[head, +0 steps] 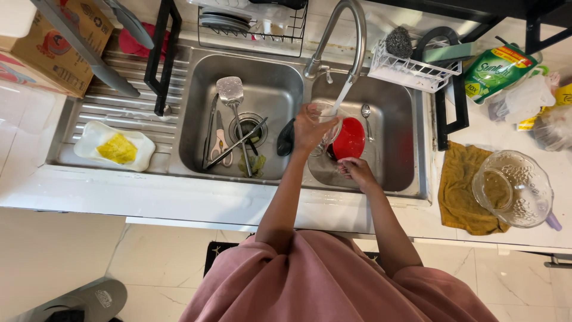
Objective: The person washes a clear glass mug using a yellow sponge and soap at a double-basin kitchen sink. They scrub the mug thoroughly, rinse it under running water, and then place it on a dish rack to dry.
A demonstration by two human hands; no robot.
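The left hand (pixel 308 128) grips a clear glass (pixel 326 119) under the tap's running water (pixel 341 95), while the right hand (pixel 356 171), fingers curled, rests just below it; whether it holds anything I cannot tell. A red bowl (pixel 350 140) sits between the hands, a spoon (pixel 367 119) just beyond.

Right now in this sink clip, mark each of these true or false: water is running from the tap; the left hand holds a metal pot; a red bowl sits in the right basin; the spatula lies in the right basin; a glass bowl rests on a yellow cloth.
1. Water runs from the tap: true.
2. The left hand holds a metal pot: false, it holds a clear glass under the stream.
3. A red bowl sits in the right basin: true, near the right hand.
4. The spatula lies in the right basin: false, the left.
5. A glass bowl rests on a yellow cloth: true.
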